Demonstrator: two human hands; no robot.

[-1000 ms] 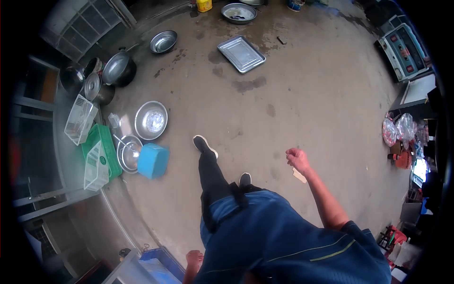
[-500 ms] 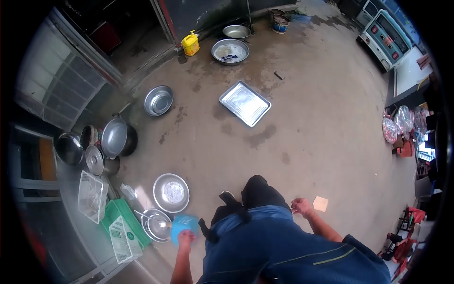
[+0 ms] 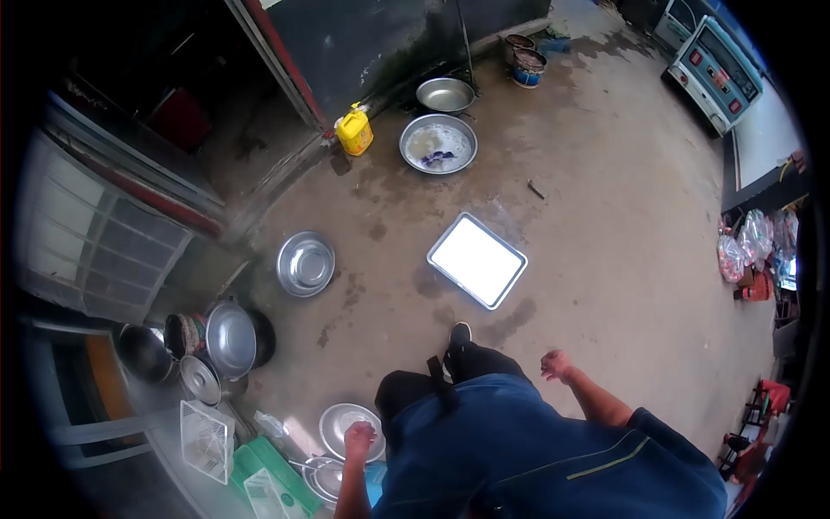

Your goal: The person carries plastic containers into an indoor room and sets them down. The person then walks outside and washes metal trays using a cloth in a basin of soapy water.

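Note:
My left hand [image 3: 360, 438] hangs above a metal basin [image 3: 335, 421] at the lower left, with its fingers curled together and nothing visible in them. Beside my right thigh, my right hand [image 3: 556, 365] is held out over bare concrete, its fingers loosely bent and apart, holding nothing. Ahead of my foot lies a rectangular metal tray [image 3: 478, 261], bright with glare. A round metal basin [image 3: 306, 263] sits to its left. Partly behind my left arm are another basin [image 3: 323, 478] with a long-handled utensil across it and a blue item [image 3: 375, 481].
Pots [image 3: 231, 337], white plastic baskets [image 3: 206, 439] and a green crate [image 3: 275, 471] line the left side. Farther ahead stand a yellow jug [image 3: 354, 131], a basin with liquid and dark cloth [image 3: 403, 154], and a blue bucket [image 3: 527, 73]. A vehicle [image 3: 711, 73] stands at the far right.
I have moved forward, one foot now showing ahead; the tray and basins sit lower in view. My left hand has gone from over the blue item to over the metal basin.

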